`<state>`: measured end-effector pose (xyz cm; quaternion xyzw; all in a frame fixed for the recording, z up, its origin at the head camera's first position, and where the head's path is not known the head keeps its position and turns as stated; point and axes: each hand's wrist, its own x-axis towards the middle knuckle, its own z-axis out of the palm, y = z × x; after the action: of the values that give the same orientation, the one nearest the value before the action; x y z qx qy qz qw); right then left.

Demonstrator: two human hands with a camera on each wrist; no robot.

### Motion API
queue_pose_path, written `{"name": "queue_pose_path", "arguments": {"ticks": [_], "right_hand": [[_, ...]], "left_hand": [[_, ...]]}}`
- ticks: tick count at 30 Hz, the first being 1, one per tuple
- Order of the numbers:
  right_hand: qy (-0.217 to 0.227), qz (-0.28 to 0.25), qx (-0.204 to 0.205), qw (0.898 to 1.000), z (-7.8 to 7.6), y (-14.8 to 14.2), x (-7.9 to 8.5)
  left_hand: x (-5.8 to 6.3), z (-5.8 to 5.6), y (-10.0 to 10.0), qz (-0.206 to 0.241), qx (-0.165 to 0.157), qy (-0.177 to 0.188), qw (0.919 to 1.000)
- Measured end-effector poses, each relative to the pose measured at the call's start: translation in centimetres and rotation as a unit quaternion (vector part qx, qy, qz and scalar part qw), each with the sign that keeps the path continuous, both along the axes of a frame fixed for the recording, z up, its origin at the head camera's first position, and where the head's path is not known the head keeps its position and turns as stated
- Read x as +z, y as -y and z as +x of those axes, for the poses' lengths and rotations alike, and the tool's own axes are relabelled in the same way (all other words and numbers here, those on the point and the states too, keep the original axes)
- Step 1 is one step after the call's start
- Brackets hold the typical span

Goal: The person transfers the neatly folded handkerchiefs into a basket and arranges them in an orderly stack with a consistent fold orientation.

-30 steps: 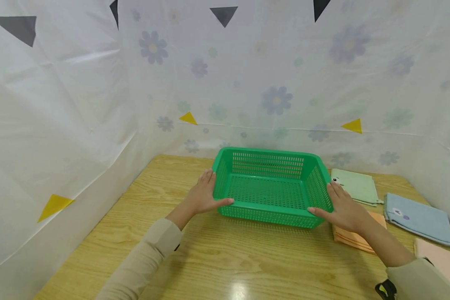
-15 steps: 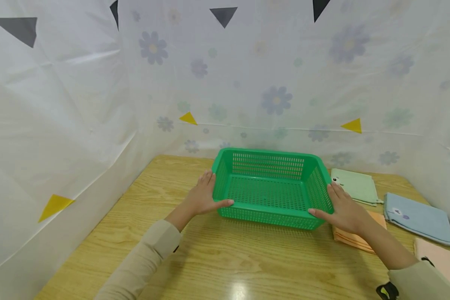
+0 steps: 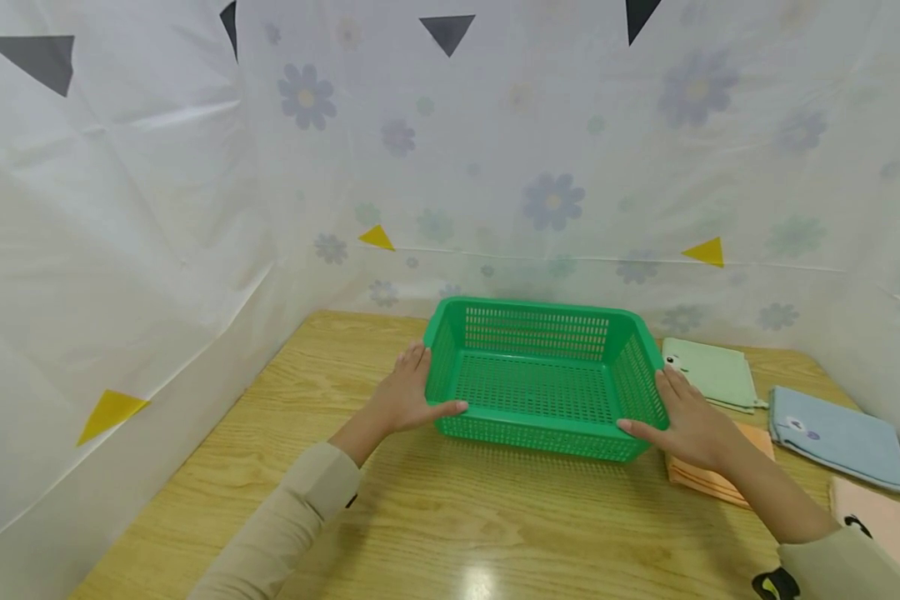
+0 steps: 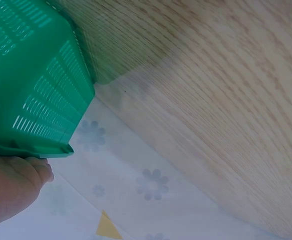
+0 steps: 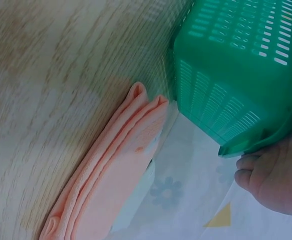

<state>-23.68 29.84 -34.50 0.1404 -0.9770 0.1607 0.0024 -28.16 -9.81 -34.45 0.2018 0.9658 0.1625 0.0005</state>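
Note:
A green plastic basket (image 3: pixel 536 425) with slotted walls sits on the wooden table, and nothing lies inside it. My left hand (image 3: pixel 401 393) rests on its left rim, fingers extended along the side and thumb on the near rim. On the opposite side, my right hand (image 3: pixel 696 423) lies on the right rim in much the same way. Both wrist views show the fingers on top of the rim, not hooked beneath it. Beside the basket, partly under my right forearm, is a folded orange towel (image 3: pixel 708 479), also seen as a layered towel (image 5: pixel 110 175) in the right wrist view.
Right of the basket lie a folded light green towel (image 3: pixel 708 372), a blue towel (image 3: pixel 840 437) and a pink towel (image 3: pixel 881 517). A white flowered sheet (image 3: pixel 495 192) hangs behind the wooden table (image 3: pixel 450 517) and along its sides.

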Motion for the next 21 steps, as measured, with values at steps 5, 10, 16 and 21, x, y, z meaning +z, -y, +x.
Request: {"name": "queue_pose_path", "arguments": {"ticks": [5,10,16,21], "right_hand": [[-0.002,-0.001,0.001,1.0,-0.02,0.01,-0.04],[-0.001,-0.002,0.001,1.0,0.02,0.07,-0.02],[-0.003,-0.003,-0.001,1.0,0.07,0.11,0.03],[-0.004,-0.002,-0.003,1.0,0.1,0.16,0.04]], "left_hand": [[-0.05,0.01,0.04,-0.003,0.0,0.001,1.0],[-0.04,0.04,0.05,-0.005,0.002,0.008,1.0],[0.01,-0.01,-0.01,-0.004,0.004,0.01,0.9999],[0.03,0.07,-0.01,0.001,0.002,0.006,1.0]]}}
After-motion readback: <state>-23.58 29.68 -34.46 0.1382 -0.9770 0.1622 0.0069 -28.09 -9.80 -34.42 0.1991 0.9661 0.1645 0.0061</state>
